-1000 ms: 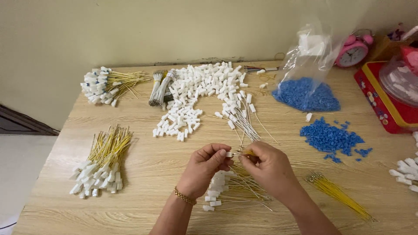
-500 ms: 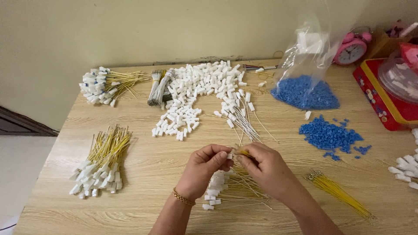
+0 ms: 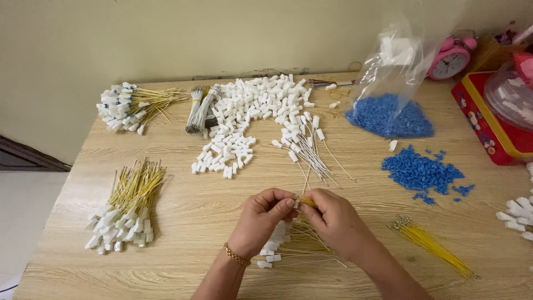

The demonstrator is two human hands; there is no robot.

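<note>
Pinching a thin yellow wire [image 3: 308, 202] at lower centre, the left hand [image 3: 261, 219] and right hand [image 3: 333, 219] stay almost as a moment before, so the joining continues. Left fingertips seem to grip a small white connector [image 3: 295, 204]. Behind, upper right, a clear plastic bag [image 3: 397, 83] holds blue pieces, beside a red box [image 3: 488, 119].

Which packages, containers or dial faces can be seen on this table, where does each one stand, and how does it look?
Clear plastic bag: far right of the table, open and upright, crumpled, holding small blue pieces at its bottom.
Alarm clock: far right corner behind the bag, round, pink with a white dial.
Red box: right edge, flat and rectangular, red with a yellow rim.
Clear plastic container: on the red box, rounded, holding white parts; partly cut off.
</note>
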